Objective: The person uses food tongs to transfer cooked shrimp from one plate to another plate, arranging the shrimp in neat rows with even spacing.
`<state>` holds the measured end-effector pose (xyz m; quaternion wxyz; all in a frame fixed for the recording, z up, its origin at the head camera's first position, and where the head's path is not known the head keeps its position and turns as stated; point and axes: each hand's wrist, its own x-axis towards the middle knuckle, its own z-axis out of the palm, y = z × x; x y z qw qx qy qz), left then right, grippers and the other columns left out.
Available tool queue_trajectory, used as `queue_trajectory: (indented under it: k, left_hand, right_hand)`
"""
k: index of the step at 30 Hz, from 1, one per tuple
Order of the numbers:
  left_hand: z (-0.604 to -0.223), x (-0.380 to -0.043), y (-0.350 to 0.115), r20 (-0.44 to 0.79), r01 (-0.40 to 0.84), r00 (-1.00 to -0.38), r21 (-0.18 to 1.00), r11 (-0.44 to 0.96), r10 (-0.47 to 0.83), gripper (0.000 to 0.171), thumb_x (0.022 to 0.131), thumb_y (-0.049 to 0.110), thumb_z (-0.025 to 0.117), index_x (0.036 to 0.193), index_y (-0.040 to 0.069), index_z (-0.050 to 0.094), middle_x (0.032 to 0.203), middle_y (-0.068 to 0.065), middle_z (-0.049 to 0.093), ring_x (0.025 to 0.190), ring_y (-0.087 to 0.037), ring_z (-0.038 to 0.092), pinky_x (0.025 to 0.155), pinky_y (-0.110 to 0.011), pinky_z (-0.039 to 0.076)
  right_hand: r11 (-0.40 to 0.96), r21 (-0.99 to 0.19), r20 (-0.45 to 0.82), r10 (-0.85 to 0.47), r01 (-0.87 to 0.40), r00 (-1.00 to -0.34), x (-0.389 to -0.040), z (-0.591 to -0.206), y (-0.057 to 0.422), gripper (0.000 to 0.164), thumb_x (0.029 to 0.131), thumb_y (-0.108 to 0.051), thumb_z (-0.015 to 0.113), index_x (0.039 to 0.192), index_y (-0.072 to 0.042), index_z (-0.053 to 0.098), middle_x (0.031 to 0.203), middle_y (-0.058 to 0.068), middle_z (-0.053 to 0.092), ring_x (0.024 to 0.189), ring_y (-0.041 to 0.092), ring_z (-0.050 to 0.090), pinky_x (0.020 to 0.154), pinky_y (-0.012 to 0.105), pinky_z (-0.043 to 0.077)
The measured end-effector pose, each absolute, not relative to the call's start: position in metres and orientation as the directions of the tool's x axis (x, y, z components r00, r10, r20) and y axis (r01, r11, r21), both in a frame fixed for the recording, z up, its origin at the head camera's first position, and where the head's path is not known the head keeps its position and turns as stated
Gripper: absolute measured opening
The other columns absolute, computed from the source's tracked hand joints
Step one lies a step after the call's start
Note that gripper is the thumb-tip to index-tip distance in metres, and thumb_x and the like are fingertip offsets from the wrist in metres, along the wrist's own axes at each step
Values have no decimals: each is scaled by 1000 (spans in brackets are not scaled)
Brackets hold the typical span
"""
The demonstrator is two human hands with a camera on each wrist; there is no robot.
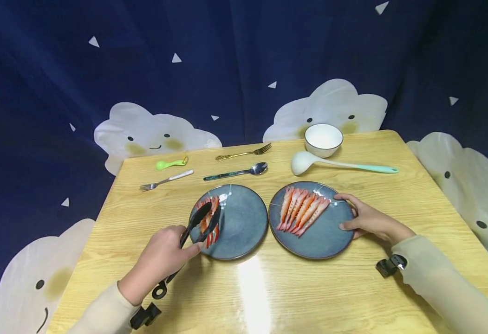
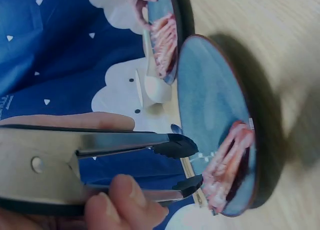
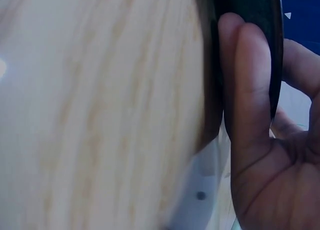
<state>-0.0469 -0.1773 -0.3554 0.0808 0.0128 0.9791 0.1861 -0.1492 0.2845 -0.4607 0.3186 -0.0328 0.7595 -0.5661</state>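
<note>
A navy cloud-print curtain (image 1: 235, 69) backs the wood-grain table (image 1: 310, 287). Taking the gap between the two plates as the centre of a clock, with 12 at the far edge, the left blue-grey plate (image 1: 244, 227) lies at 9 o'clock and the right blue-grey plate (image 1: 335, 236) at 3. The mint-handled ladle (image 1: 304, 163) lies near 2.

The black-tipped tongs (image 1: 201, 214) reach in from 8 o'clock, with the left hand (image 1: 164, 253) curled round their arms and their jaws standing apart. The right hand (image 1: 371, 220) pinches the right plate's rim at that plate's own 3 o'clock, thumb on top and fingers beneath.

The dark-rimmed white bowl (image 1: 324, 139) stands at 1 o'clock. The shrimp fan (image 1: 300, 211) spreads over the right plate's 10-to-11 o'clock side, while the shrimp bunch (image 2: 227, 165) lies at the left plate's 9 o'clock, beneath the tong tips; whether the tips touch it cannot be told.

The step in hand seems to be lining up the tongs over the bunch. A grip from here would call for lowering the tips around one shrimp and squeezing gently, with the right plate held steady.
</note>
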Motion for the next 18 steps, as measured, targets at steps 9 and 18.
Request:
queue_trajectory:
  k: [9,18]
  left_hand:
    - [-363,-42,-181,-171,-8,-984,355,935,56,42,72,47,63,82,6,58,69,-3,53,61,-16,47,52,-31,37]
    - [-365,-51,-170,-148,35,-985,334,942,89,41,70,53,62,72,13,53,65,0,50,57,-15,44,50,-30,35]
  right_hand:
    - [362,-880,-446,-402,308,-800,-150,-460,285,85,72,-4,68,136,-24,15,95,25,46,65,29,59,51,42,48]
    - [354,-879,-452,-401,320,-797,-150,-462,286,85,73,-4,68,135,-25,15,95,26,46,66,30,59,52,43,48]
